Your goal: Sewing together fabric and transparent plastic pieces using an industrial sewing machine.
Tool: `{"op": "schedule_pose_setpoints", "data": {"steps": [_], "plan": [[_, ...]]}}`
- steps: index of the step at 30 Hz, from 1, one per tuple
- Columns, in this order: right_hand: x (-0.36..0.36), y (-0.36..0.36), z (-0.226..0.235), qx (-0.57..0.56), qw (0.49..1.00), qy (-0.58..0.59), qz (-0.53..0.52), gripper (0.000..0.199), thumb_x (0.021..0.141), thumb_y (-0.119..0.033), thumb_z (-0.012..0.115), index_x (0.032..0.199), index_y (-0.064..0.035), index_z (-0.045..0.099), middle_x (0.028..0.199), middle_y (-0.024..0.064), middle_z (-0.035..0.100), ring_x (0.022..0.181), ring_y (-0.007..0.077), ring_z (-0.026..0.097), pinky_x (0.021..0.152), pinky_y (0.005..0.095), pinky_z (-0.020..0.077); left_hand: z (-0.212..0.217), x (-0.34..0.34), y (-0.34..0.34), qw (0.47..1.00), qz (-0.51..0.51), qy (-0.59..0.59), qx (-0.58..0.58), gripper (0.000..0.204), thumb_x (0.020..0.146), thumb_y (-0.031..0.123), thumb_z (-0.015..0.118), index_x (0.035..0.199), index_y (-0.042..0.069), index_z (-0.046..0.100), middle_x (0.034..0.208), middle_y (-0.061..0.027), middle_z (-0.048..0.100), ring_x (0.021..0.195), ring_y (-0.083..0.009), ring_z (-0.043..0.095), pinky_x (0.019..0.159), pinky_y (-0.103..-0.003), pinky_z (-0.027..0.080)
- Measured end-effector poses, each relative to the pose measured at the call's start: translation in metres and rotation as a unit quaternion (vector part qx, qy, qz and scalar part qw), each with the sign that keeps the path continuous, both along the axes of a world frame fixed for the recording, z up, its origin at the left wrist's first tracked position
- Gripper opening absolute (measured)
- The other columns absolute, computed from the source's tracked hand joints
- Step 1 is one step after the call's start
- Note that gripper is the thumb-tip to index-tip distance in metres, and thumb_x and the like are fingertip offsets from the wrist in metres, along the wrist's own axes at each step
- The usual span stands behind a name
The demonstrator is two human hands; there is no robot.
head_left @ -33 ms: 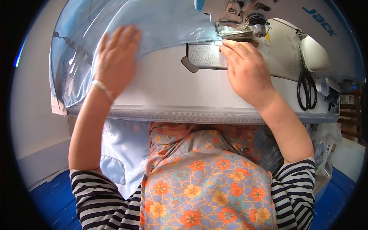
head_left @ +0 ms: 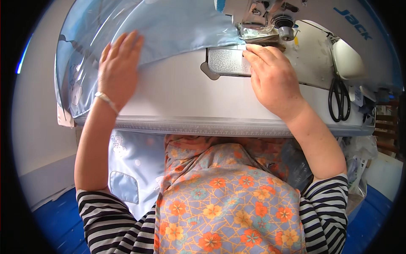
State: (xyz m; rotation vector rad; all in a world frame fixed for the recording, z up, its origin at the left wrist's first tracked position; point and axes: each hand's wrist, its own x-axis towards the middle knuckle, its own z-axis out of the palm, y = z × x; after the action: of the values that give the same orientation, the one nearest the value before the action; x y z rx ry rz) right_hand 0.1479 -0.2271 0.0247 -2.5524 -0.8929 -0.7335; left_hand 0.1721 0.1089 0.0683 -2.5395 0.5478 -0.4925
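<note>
Light blue fabric (head_left: 182,27), with a shiny clear layer at its left side, is spread over the sewing machine bed and runs under the needle area of the white sewing machine (head_left: 262,17). My left hand (head_left: 119,70) lies flat on this fabric near its lower edge, fingers stretched out. Beside the presser foot, my right hand (head_left: 272,76) has its fingers together at the fabric's right end, the fingertips pinching by the edge. The metal plate (head_left: 228,61) is partly covered by that hand.
Black-handled scissors (head_left: 338,99) lie on the table at the right. A ruler strip (head_left: 203,126) runs along the table's front edge. Pale printed cloth (head_left: 131,169) hangs below the edge, beside my flowered apron (head_left: 228,199). Clear plastic bags (head_left: 359,156) are at the right.
My left hand has slid a little to the left across the fabric. My right hand stays in place by the presser foot.
</note>
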Motion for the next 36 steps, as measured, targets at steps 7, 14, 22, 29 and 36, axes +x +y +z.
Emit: {"op": "schedule_pose_setpoints", "data": {"steps": [7, 14, 22, 29, 36], "plan": [[-0.001, -0.005, -0.003, 0.009, 1.000, 0.012, -0.001, 0.029, 0.078, -0.002, 0.065, 0.106, 0.0034, 0.068, 0.115, 0.0142, 0.067, 0.105, 0.0280, 0.061, 0.094, 0.0385, 0.0499, -0.028, -0.010, 0.084, 0.995, 0.003, 0.037, -0.096, 0.052, 0.079, -0.003, 0.057, 0.129, 0.013, 0.063, 0.111, -0.0061, 0.064, 0.103, -0.0259, 0.065, 0.083, -0.036, 0.056], [0.000, -0.012, -0.006, 0.016, 1.000, 0.017, 0.001, 0.028, 0.079, -0.002, 0.064, 0.107, 0.0025, 0.068, 0.115, 0.0155, 0.067, 0.106, 0.0293, 0.062, 0.095, 0.0393, 0.0500, -0.018, -0.007, 0.082, 0.993, -0.037, 0.074, -0.081, 0.042, 0.079, -0.003, 0.058, 0.119, 0.009, 0.065, 0.098, -0.0065, 0.062, 0.096, -0.0262, 0.065, 0.079, -0.037, 0.056], [-0.001, -0.015, -0.009, 0.026, 0.999, 0.023, -0.002, 0.028, 0.079, -0.003, 0.066, 0.106, 0.0008, 0.069, 0.115, 0.0157, 0.067, 0.107, 0.0296, 0.062, 0.096, 0.0392, 0.0501, 0.000, -0.050, 0.053, 0.988, -0.014, 0.152, -0.024, 0.030, 0.078, 0.000, 0.059, 0.107, 0.008, 0.060, 0.093, -0.0070, 0.059, 0.089, -0.0260, 0.064, 0.076, -0.037, 0.055], [-0.063, 0.008, 0.000, 0.134, 0.981, 0.065, 0.124, 0.029, 0.078, -0.008, 0.070, 0.107, -0.0039, 0.067, 0.118, 0.0143, 0.063, 0.113, 0.0351, 0.059, 0.104, 0.0471, 0.0460, 0.033, -0.135, -0.047, 0.791, -0.177, 0.576, -0.106, 0.018, 0.081, 0.018, 0.062, 0.095, 0.007, 0.061, 0.091, -0.0086, 0.060, 0.084, -0.0237, 0.067, 0.061, -0.036, 0.054], [-0.095, 0.005, -0.017, 0.234, 0.950, 0.083, 0.190, 0.029, 0.070, -0.004, 0.068, 0.099, -0.0027, 0.070, 0.101, 0.0106, 0.068, 0.095, 0.0300, 0.067, 0.091, 0.0442, 0.0555, 0.053, -0.064, -0.171, 0.826, -0.393, 0.316, -0.250, 0.034, 0.080, 0.030, 0.075, 0.095, 0.002, 0.063, 0.087, -0.0153, 0.065, 0.081, -0.0354, 0.065, 0.070, -0.043, 0.052]]}}
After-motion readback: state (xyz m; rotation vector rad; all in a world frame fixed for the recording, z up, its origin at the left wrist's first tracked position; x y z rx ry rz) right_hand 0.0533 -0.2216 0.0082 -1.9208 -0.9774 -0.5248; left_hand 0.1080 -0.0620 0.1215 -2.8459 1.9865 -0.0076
